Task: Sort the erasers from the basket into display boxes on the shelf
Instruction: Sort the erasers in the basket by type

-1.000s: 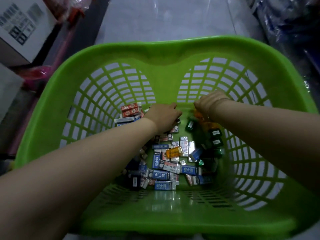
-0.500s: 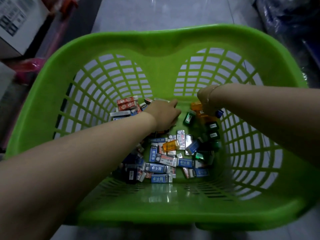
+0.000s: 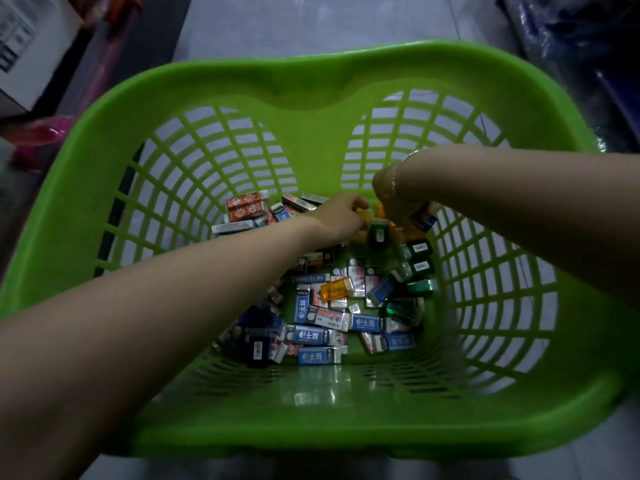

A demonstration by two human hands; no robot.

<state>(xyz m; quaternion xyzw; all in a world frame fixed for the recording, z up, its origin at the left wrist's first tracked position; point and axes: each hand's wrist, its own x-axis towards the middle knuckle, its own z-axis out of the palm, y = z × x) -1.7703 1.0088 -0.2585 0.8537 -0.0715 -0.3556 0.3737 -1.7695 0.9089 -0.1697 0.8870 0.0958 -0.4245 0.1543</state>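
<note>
The erasers [image 3: 332,306] lie heaped in the bottom of the green basket [image 3: 311,84], mostly toward its far middle: blue-sleeved ones in the near part of the heap, an orange eraser [image 3: 336,289] on top near the centre, green ones [image 3: 417,268] along the right side, and red-and-white packs [image 3: 246,206] at the far left of the heap.

Your left hand [image 3: 341,216] reaches in from the near left, knuckles up, its fingers curled down onto a yellow-orange eraser [image 3: 363,216] at the far end of the heap (whether it truly grips that piece or only touches it, you cannot tell from here).

Your right hand [image 3: 394,199] comes in from the right, just beside the left one, with a thin bracelet [image 3: 398,168] at the wrist; its fingers are curled round a blue-and-white eraser [image 3: 425,218] that sticks out below the palm.

The basket stands on a pale tiled floor [image 3: 311,22]. A white cardboard box [image 3: 27,46] sits at the far left, pink wrapped goods [image 3: 38,140] lie beside the basket's left rim, and dark plastic-wrapped stock [image 3: 581,46] fills the far right.
</note>
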